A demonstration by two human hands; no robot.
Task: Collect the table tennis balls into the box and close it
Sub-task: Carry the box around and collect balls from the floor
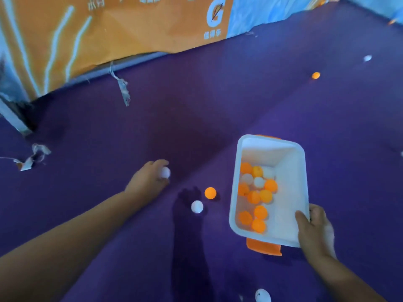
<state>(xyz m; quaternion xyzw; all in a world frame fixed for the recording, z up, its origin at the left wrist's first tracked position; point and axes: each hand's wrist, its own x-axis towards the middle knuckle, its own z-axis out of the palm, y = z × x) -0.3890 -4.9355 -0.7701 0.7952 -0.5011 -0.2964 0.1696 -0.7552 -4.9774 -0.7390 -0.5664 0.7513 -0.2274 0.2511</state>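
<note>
Head view, looking down at a purple floor. My left hand is stretched out low over the floor, fingers curled round a white ball, pinching it at the fingertips; can't tell if the ball is touching the floor or lifted. My right hand grips the near right corner of the white box, thumb over the rim inside, fingers wrapped under the outside wall. Box is open, no lid on it, tilted a bit toward me, orange clip tabs at the near end and the far end. Inside the box: a heap of orange and white balls, mostly orange, clustered along the left side and near end. Loose on the floor between hand and box: an orange ball and a white ball, near each other, apart, both just left of the box. Another white ball at the bottom edge, close to me. Farther off, right side: one orange ball and a white one, well apart from the box. Orange printed barrier runs along the far left edge of the floor, torn strip hanging from its bottom edge, more torn scraps lying on the floor at left. Shadow of my arm falls on the floor below the loose balls.
</note>
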